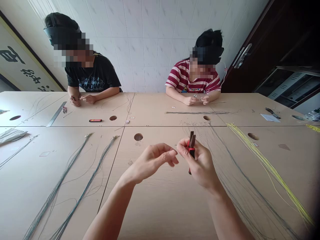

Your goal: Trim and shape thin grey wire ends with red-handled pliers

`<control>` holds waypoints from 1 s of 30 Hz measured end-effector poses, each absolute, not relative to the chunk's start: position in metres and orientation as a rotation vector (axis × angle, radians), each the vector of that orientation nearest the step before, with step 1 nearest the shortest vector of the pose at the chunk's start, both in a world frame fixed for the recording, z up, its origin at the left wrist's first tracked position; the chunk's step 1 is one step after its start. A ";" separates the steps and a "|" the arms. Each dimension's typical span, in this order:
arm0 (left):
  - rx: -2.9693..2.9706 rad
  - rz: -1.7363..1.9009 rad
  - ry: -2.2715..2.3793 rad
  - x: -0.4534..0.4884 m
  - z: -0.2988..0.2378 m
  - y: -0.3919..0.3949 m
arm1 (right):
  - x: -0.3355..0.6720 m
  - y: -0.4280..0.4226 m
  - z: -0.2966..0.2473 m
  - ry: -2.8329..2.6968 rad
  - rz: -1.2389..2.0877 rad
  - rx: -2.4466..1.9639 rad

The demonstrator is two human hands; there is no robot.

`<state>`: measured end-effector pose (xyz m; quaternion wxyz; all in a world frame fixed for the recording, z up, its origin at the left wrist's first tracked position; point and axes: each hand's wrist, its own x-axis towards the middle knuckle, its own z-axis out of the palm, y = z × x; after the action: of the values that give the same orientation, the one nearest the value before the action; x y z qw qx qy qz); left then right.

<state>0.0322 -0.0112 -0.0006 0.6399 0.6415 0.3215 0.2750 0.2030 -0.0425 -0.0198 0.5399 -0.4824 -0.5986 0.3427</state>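
**Pliers standing near-upright in right hand, left of yellow wire bundle**

Using the yellow wire bundle as reference. Pliers are sitting left of its far half, long axis running near vertical in view: jaws pointing up, handles pointing down, top leaning slightly right. Right hand is wrapping around the handles. Left hand is hanging farther left of the bundle, fingers curling to the thumb; can't tell if it's pinching anything. The 2 hands' fingertips are facing each other, very close; can't tell if touching. Dark wire strands are lying just left of the bundle, 2 grey-green wire bundles well left. 2 people are resting forearms on the table beyond its far end, leftward.
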 end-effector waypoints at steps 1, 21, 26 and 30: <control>1.453 0.561 0.707 0.032 -0.002 -0.011 | 0.204 -0.041 -0.021 -1.383 0.824 -1.134; 0.898 0.534 -0.220 0.045 0.000 -0.036 | 0.193 -0.025 -0.030 -0.394 1.599 -0.334; 0.863 0.611 -0.032 0.035 -0.008 -0.027 | 0.196 -0.032 -0.019 -0.305 1.711 -0.115; 0.985 0.523 0.276 0.016 -0.014 -0.023 | 0.207 -0.035 -0.013 -0.268 1.699 -0.084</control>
<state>0.0160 -0.0228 -0.0144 0.8394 0.4659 0.1307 0.2475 0.2068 -0.0354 -0.0127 0.6517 -0.0372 -0.1178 0.7484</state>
